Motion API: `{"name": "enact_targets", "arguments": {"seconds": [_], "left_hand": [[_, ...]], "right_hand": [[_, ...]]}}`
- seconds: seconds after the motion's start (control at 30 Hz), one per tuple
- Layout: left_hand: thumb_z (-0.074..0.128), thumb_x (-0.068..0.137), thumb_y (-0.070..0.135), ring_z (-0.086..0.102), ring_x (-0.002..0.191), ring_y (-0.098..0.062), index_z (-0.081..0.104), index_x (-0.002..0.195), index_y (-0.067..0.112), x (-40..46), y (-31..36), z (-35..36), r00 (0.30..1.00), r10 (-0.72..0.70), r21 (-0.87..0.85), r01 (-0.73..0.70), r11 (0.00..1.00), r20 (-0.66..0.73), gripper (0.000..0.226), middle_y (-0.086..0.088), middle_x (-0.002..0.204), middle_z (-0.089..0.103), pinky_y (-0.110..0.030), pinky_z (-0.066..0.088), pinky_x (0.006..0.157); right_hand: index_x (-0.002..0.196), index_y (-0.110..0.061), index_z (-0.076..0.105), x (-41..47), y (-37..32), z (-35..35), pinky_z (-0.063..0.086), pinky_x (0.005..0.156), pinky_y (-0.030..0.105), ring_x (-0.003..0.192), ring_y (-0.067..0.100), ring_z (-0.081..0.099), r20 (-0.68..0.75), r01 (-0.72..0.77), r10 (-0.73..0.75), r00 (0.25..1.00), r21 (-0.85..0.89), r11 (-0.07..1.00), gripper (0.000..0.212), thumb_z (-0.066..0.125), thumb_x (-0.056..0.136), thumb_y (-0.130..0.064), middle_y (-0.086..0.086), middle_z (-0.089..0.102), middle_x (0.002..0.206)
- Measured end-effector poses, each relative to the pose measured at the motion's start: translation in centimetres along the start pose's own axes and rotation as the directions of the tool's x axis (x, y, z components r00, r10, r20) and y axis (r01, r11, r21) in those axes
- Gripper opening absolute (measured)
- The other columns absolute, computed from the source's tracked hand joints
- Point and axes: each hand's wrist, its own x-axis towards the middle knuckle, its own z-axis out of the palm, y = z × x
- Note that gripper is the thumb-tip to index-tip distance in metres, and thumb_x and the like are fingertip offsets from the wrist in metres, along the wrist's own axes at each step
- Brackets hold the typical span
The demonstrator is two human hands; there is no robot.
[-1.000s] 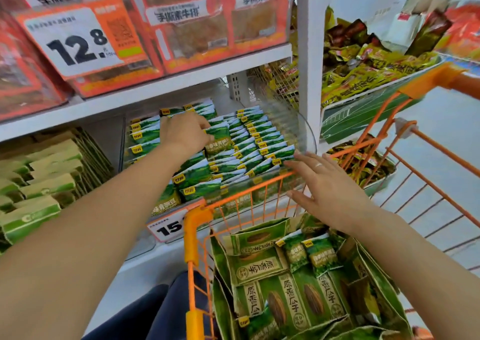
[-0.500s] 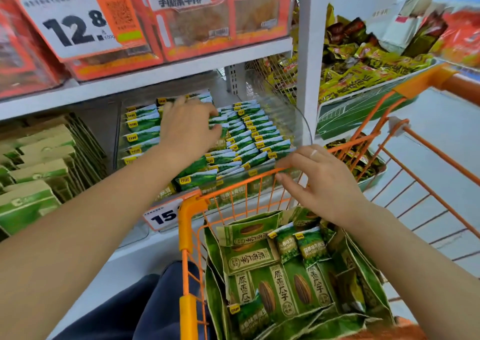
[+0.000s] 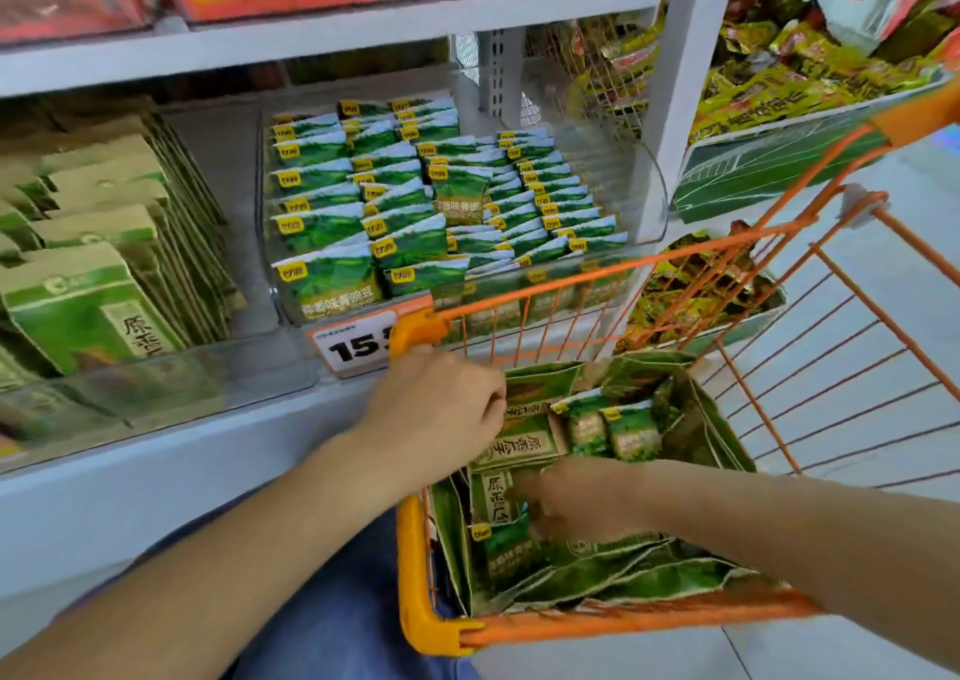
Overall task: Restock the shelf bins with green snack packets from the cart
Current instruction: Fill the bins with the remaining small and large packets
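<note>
- Both hands have come off the shelf and gone down into the orange cart (image 3: 524, 305), which stands at about 5 o'clock from the clear shelf bin (image 3: 655, 186); a second ago the left hand was pressing down the rows in that bin and the right hovered over the cart's rim.
- The left hand (image 3: 441, 409) now sits at the cart's near-left corner, at 9 o'clock from the pile, fingers curled over the edge of a large green packet (image 3: 524, 445); whether it actually pinches the packet or merely rests on it cannot be told, since the fingertips are hidden.
- The right hand (image 3: 576, 503) reaches in from 3 o'clock, blurred by motion, fingers bent down among the packets; its hold cannot be told either.
- The small green snack packets (image 3: 608, 430) still to be shelved lie at the 12 o'clock end of the cart, on top of the larger bags, with another (image 3: 506, 549) at 6 o'clock just beside the right hand's fingertips.
- The bin itself shows tidy standing rows of matching packets (image 3: 332, 227), one lying askew (image 3: 460, 196) in the middle, above the orange price tag (image 3: 353, 344).
- Judged from this, the straightening step is over and a fresh pick-up from the cart is beginning; the bin looks close to full, so few packets should remain to place.
</note>
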Motion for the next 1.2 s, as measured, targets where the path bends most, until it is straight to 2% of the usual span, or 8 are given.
{"name": "enact_targets", "arguments": {"seconds": [0.27, 0.43, 0.53, 0.63, 0.73, 0.9, 1.0, 1.2], "left_hand": [[0.044, 0.097, 0.038, 0.059, 0.080, -0.006, 0.069, 0.105, 0.033, -0.2, -0.4, -0.8, 0.999, -0.024, -0.107, 0.026, 0.994, 0.026, 0.026, 0.013, 0.090, 0.070, -0.026, 0.038, 0.079], [0.047, 0.088, 0.065, 0.059, 0.091, 0.001, 0.042, 0.142, 0.035, 1.4, -0.4, -2.7, 0.902, 0.050, -0.171, 0.027, 0.985, 0.428, 0.062, 0.008, 0.136, 0.054, -0.020, 0.044, 0.073], [0.059, 0.086, 0.057, 0.058, 0.083, 0.002, 0.054, 0.134, 0.027, 2.3, -0.1, -2.9, 0.920, 0.038, -0.291, 0.084, 0.953, 0.390, 0.057, 0.006, 0.131, 0.058, -0.015, 0.037, 0.067], [0.070, 0.081, 0.049, 0.050, 0.075, -0.005, 0.069, 0.102, 0.027, 2.8, 0.4, -3.5, 0.946, -0.004, -0.353, 0.125, 0.927, 0.324, 0.030, 0.011, 0.084, 0.060, -0.019, 0.029, 0.058], [0.073, 0.079, 0.047, 0.045, 0.072, -0.006, 0.067, 0.114, 0.026, 3.5, 0.8, -4.8, 0.966, -0.060, -0.295, 0.135, 0.946, 0.251, 0.041, 0.014, 0.078, 0.048, -0.020, 0.029, 0.056], [0.073, 0.077, 0.046, 0.056, 0.115, -0.013, 0.066, 0.121, 0.025, 6.2, -0.8, -9.1, 0.962, -0.254, -0.321, 0.212, 0.923, -0.096, 0.049, 0.006, 0.126, 0.062, -0.025, 0.039, 0.088], [0.073, 0.081, 0.041, 0.057, 0.118, -0.017, 0.064, 0.121, 0.022, 9.1, -2.6, -10.4, 0.909, -0.318, -0.309, 0.232, 0.922, -0.268, 0.046, 0.001, 0.127, 0.063, -0.032, 0.041, 0.094], [0.070, 0.080, 0.049, 0.045, 0.123, -0.028, 0.065, 0.120, 0.025, 13.8, -5.5, -9.1, 0.904, -0.390, 0.067, 0.406, 0.911, -0.176, 0.046, -0.004, 0.123, 0.063, -0.039, 0.027, 0.100]], "right_hand": [[0.094, -0.017, 0.072, -0.9, 1.1, -4.0, 0.051, 0.083, 0.029, 0.088, 0.010, 0.063, -0.245, 0.030, 0.024, 0.969, 0.217, 0.976, 0.011, 0.068, 0.087, -0.025, -0.004, 0.071, 0.094], [0.074, -0.021, 0.074, -4.7, 2.0, -8.6, 0.049, 0.071, 0.020, 0.070, -0.001, 0.063, -0.447, 0.176, 0.065, 0.892, 0.475, 0.863, 0.009, 0.077, 0.078, -0.014, -0.012, 0.070, 0.072], [0.072, -0.012, 0.074, -6.0, 2.0, -9.6, 0.047, 0.063, 0.022, 0.063, 0.002, 0.061, -0.540, 0.314, 0.059, 0.839, 0.572, 0.758, 0.007, 0.077, 0.077, -0.008, -0.001, 0.070, 0.070], [0.070, -0.009, 0.069, -6.4, 2.1, -9.6, 0.043, 0.060, 0.033, 0.059, 0.015, 0.055, -0.617, 0.399, 0.118, 0.778, 0.630, 0.666, 0.014, 0.077, 0.078, -0.015, 0.008, 0.061, 0.065], [0.071, -0.019, 0.066, -6.7, 2.1, -9.4, 0.046, 0.060, 0.042, 0.061, 0.020, 0.057, -0.727, 0.444, 0.176, 0.664, 0.572, 0.690, 0.018, 0.070, 0.080, -0.034, 0.003, 0.062, 0.066], [0.101, -0.027, 0.064, -7.2, 3.7, -9.4, 0.051, 0.054, 0.027, 0.066, 0.009, 0.065, -0.966, -0.048, 0.064, 0.252, 0.053, 0.997, 0.032, 0.041, 0.093, -0.048, -0.013, 0.067, 0.081], [0.107, -0.016, 0.067, -5.9, 5.2, -8.6, 0.053, 0.076, 0.037, 0.086, 0.027, 0.065, -0.950, -0.246, -0.006, 0.312, -0.086, 0.966, 0.038, 0.045, 0.089, -0.041, 0.004, 0.067, 0.098], [0.113, -0.014, 0.066, -5.0, 5.9, -8.1, 0.051, 0.085, 0.042, 0.098, 0.032, 0.062, -0.935, -0.243, 0.042, 0.352, -0.048, 0.969, 0.033, 0.067, 0.085, -0.032, 0.007, 0.062, 0.114]]}}
